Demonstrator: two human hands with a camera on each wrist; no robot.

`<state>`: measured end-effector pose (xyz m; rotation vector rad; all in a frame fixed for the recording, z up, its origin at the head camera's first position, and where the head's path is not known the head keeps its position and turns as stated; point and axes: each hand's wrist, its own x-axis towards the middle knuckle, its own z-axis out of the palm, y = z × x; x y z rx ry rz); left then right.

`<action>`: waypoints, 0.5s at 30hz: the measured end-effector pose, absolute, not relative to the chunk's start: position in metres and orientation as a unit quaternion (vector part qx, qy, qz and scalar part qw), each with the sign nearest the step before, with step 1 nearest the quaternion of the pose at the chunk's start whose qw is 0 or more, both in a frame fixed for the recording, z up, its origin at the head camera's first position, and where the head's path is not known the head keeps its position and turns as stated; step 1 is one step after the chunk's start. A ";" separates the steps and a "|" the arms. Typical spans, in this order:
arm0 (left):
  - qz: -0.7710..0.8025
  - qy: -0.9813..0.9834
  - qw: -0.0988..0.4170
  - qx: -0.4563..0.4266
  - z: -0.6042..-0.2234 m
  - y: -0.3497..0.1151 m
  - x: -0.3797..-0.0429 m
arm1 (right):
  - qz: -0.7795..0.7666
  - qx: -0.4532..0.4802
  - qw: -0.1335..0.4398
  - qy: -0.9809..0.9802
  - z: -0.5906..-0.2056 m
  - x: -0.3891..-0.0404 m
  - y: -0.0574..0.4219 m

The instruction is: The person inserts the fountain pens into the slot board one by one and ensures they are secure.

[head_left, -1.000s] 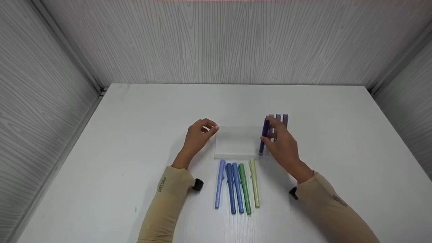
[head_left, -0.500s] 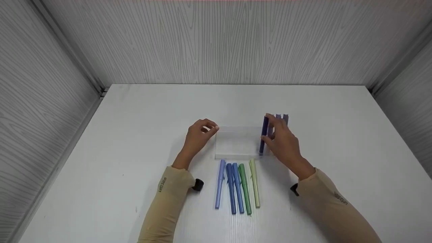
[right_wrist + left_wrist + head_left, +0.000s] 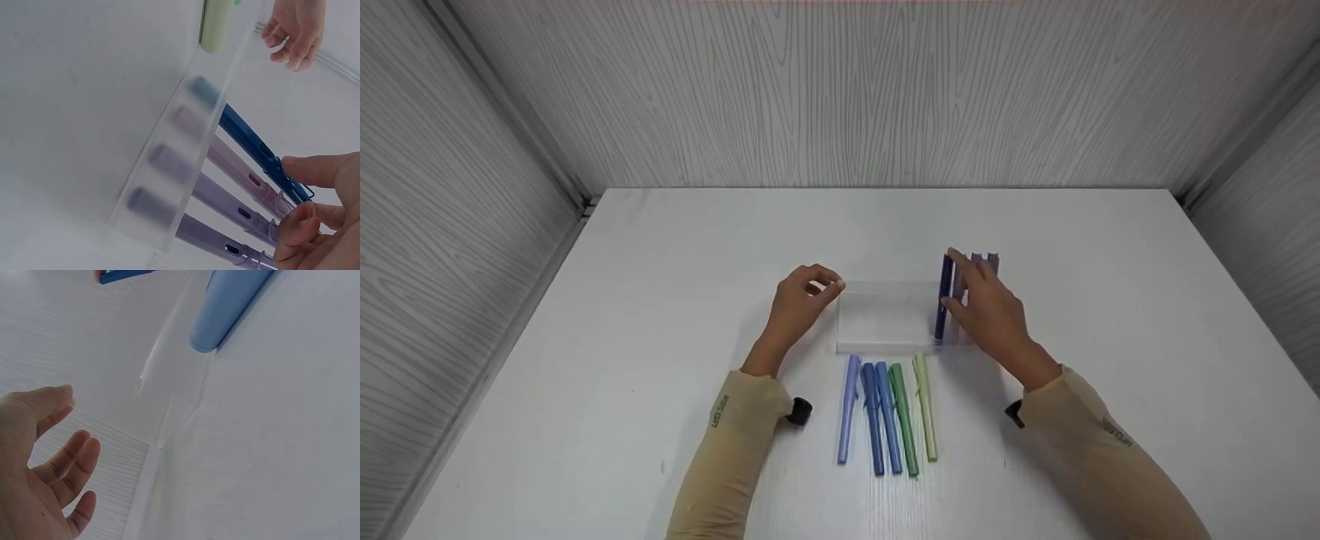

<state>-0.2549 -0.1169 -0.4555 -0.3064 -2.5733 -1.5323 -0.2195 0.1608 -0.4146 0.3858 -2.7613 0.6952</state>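
My left hand point(image 3: 797, 304) is at the back left corner of a clear plastic case point(image 3: 877, 348), its thumb and forefinger seeming to pinch the corner. My right hand point(image 3: 992, 315) holds a dark blue pen point(image 3: 940, 319) between thumb and fingers, at the clip end. The pen's other end sits behind the case's front wall, as the right wrist view shows. Beside it in the case lie a pink-lilac pen point(image 3: 233, 169), a lilac pen point(image 3: 219, 197) and a greyish purple pen point(image 3: 205, 236), partly hidden by my right hand in the head view.
In front of the case lie a periwinkle pen point(image 3: 847, 412), a dark blue pen point(image 3: 874, 424), a lighter blue pen point(image 3: 889, 424), a green pen point(image 3: 905, 424) and a yellow-green pen point(image 3: 927, 412). The white table point(image 3: 720, 232) is bounded by wood-grain panels point(image 3: 840, 97).
The right hand has shifted the held pen's upper end slightly back and left, its forefinger now near that end. The left hand and the loose pens stay where they were.
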 end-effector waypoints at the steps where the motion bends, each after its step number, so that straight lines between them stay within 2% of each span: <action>1: -0.508 -0.853 0.066 -0.103 -0.456 -0.117 -0.255 | 0.240 0.138 0.139 -0.951 -0.415 -0.220 0.161; 5: -0.506 -0.853 0.071 -0.106 -0.457 -0.117 -0.256 | 0.239 0.153 0.154 -0.947 -0.416 -0.221 0.161; 15: -0.511 -0.851 0.068 -0.106 -0.455 -0.117 -0.254 | 0.246 0.147 0.136 -0.948 -0.416 -0.219 0.164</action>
